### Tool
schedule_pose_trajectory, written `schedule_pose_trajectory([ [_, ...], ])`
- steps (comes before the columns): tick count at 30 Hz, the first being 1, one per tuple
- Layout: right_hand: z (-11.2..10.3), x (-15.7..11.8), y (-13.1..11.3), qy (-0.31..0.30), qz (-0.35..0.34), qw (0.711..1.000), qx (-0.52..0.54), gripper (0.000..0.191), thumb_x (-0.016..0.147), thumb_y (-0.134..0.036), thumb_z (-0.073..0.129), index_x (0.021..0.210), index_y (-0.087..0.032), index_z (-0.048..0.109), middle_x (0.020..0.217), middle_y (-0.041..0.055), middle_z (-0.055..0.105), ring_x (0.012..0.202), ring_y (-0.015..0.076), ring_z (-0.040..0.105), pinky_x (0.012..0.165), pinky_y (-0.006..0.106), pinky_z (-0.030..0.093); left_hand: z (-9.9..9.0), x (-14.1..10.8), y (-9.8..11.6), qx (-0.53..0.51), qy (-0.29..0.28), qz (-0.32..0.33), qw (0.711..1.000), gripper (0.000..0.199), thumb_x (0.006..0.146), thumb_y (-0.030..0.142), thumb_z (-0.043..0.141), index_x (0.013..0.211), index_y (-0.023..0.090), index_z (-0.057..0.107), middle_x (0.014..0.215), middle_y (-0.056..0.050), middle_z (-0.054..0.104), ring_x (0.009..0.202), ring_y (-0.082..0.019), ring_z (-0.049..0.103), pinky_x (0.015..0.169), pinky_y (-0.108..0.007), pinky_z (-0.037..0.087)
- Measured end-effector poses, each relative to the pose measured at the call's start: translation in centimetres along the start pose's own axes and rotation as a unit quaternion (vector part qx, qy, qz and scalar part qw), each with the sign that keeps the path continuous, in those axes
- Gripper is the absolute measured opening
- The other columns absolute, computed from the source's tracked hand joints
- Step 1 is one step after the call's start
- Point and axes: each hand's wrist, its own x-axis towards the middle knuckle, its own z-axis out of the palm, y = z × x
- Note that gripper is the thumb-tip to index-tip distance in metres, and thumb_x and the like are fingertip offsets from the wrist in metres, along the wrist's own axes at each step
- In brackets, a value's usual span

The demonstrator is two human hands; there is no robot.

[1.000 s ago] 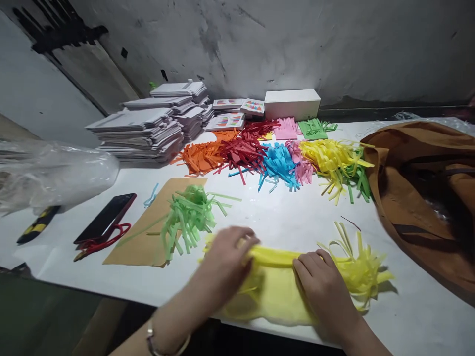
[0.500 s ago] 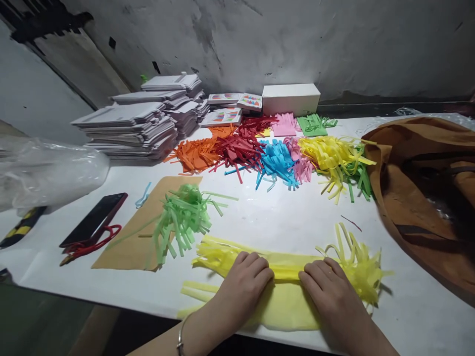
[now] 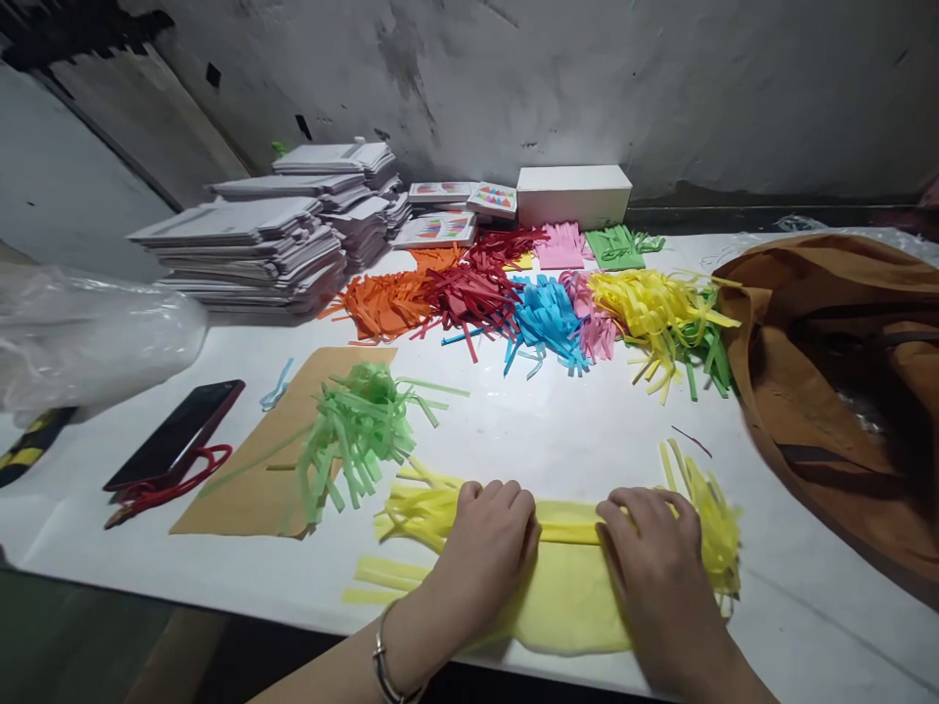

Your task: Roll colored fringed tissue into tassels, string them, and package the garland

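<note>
A sheet of yellow tissue paper (image 3: 572, 596) lies at the table's front edge, its two ends cut into fringes. Across its middle runs a narrow folded band. My left hand (image 3: 493, 533) has curled fingers on the band's left part, near the left fringe. On the right part, my right hand (image 3: 651, 548) grips the band the same way, beside the right fringe. Both thumbs and the undersides of the fingers are hidden. Just beyond my left hand, a light green tissue fringe (image 3: 359, 420) rests partly on a brown paper sheet (image 3: 242, 479).
Coloured fringe bundles (image 3: 469, 298) line the back, before a white box (image 3: 574, 196) and stacked white flat packs (image 3: 242, 259). A phone (image 3: 176, 435) with a red cord and a plastic-wrapped roll (image 3: 103, 337) lie left. A brown bag (image 3: 748, 391) stands right.
Both hands have moved slightly away from me with the folded band. The right fringe has drawn in to the left. The view has shifted a little.
</note>
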Motion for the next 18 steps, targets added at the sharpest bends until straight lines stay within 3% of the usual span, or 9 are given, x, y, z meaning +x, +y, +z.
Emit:
schedule_pose_trajectory([
  [5,0.7,0.7,-1.0,-0.027,-0.120,0.992,0.039,0.030,0.093,-0.001,0.041,0.074,-0.019,0.057,0.070,0.0019,0.054,0.071,0.0185,0.047,0.083,0.037,0.036,0.0,-0.3,-0.5,-0.050,0.028,0.044,0.997,0.016,0.094,0.010,0.049,0.084,0.019,0.058,0.087,-0.004,0.064,0.082,-0.021,0.054,0.080,-0.040,0.033],
  [8,1.3,0.8,-1.1,-0.020,-0.100,0.994,0.042,0.032,0.095,-0.005,0.043,0.068,-0.019,0.052,0.067,0.0006,0.050,0.067,0.0170,0.044,0.078,0.035,0.034,0.0,-0.5,-0.9,-0.064,0.040,0.099,0.992,0.011,0.092,0.013,0.056,0.085,0.020,0.061,0.094,-0.004,0.064,0.088,-0.022,0.053,0.084,-0.041,0.033],
  [12,1.5,0.9,-1.2,-0.035,-0.094,0.993,0.067,0.027,0.099,-0.012,0.044,0.075,-0.019,0.054,0.074,0.0014,0.054,0.072,0.0175,0.047,0.080,0.035,0.033,0.4,-0.6,-1.2,-0.062,0.070,0.153,0.984,0.013,0.093,0.009,0.056,0.085,0.019,0.061,0.096,-0.003,0.064,0.091,-0.021,0.051,0.089,-0.041,0.033],
  [18,1.2,0.3,-0.6,-0.049,-0.124,0.990,0.046,0.033,0.096,-0.002,0.037,0.073,-0.019,0.054,0.072,0.0025,0.052,0.070,0.0187,0.043,0.077,0.034,0.032,0.7,-0.7,-1.6,-0.146,0.069,0.114,0.980,0.013,0.090,0.010,0.063,0.082,0.020,0.064,0.091,-0.001,0.064,0.090,-0.019,0.052,0.083,-0.037,0.035],
])
